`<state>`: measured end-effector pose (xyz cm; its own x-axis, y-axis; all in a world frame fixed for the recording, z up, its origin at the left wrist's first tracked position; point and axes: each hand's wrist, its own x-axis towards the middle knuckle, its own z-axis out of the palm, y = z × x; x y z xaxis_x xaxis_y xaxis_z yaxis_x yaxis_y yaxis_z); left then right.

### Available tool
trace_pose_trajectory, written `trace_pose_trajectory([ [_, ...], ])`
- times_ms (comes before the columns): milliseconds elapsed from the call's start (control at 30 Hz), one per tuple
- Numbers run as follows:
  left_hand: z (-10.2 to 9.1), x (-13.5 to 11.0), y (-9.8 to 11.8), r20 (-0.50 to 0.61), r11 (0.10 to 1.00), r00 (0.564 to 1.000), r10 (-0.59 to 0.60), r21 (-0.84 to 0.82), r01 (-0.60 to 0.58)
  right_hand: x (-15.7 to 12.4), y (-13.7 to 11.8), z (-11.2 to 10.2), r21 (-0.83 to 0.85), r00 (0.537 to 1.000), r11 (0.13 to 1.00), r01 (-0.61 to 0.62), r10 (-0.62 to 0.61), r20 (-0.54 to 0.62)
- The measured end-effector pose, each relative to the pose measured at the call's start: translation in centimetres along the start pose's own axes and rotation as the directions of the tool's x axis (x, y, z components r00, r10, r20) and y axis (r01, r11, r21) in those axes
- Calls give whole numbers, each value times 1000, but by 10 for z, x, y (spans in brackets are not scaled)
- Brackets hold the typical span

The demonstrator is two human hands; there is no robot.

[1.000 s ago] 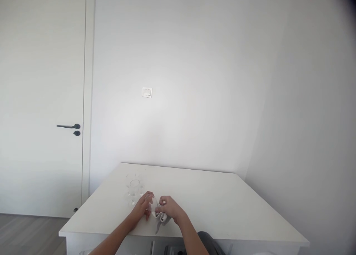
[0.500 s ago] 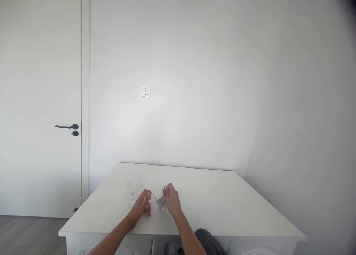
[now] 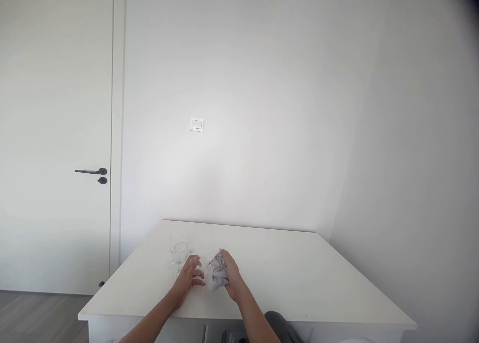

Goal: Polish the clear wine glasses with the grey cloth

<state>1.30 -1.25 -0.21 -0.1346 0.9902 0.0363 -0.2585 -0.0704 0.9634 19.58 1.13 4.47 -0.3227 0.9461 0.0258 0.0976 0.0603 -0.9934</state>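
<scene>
My left hand (image 3: 190, 277) has its fingers curled around a clear stemmed glass (image 3: 203, 262), whose outline is faint against the white top. A crumpled light grey cloth (image 3: 217, 272) is bunched in my right hand (image 3: 232, 278), against the right side of that glass. The cloth hides part of the glass and some of my right fingers. Just beyond my left hand stands another clear stemmed glass (image 3: 180, 252), upright. Behind it, further glass rims show only faintly.
The glasses and both hands are over the left half of a white tabletop (image 3: 299, 278). Its back edge meets a white wall (image 3: 262, 108) with a light switch (image 3: 196, 125). A door (image 3: 56, 108) with a dark handle is at the left. Dark items show below the front edge.
My right hand has turned and opened out the cloth, which now shows larger and sits closer to my left hand. My left hand stays in nearly the same place.
</scene>
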Motion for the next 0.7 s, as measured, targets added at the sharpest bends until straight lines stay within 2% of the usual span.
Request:
trace_pose_trajectory([
  [67,2,-1,1,6,999,1000,9,46,-10,-1,-1,-2,-44,998,999,11,-13,-55],
  [133,3,-1,0,16,997,1000,20,72,-21,-3,0,-1,-276,983,956,104,-141,-117],
  [167,3,-1,0,14,997,1000,23,73,-24,-4,1,0,-417,964,893,168,-237,-119],
  [233,2,-1,-2,3,998,1000,22,57,-23,-7,3,2,-628,914,723,288,-403,-44],
  [300,1,0,-4,-8,999,1000,21,34,-20,-8,5,5,-712,891,612,345,-452,44],
  [333,0,1,-4,-5,999,1000,20,27,-20,-8,6,6,-723,896,601,342,-441,57],
  [400,0,1,-5,13,999,1000,20,32,-21,-6,8,7,-697,924,664,271,-383,-7],
  [500,2,0,-4,40,995,999,17,95,-21,0,10,7,-486,971,874,31,-142,-194],
  [567,3,-1,-2,68,988,998,12,154,-23,3,11,6,-332,969,937,-109,25,-247],
  [600,4,-2,-1,86,984,996,10,175,-25,3,10,5,-307,965,942,-133,52,-258],
  [633,4,-2,-1,101,983,995,11,183,-30,2,8,5,-327,962,938,-113,21,-271],
  [700,3,-3,-1,107,987,994,22,159,-39,-4,4,3,-476,956,878,45,-176,-234],
])
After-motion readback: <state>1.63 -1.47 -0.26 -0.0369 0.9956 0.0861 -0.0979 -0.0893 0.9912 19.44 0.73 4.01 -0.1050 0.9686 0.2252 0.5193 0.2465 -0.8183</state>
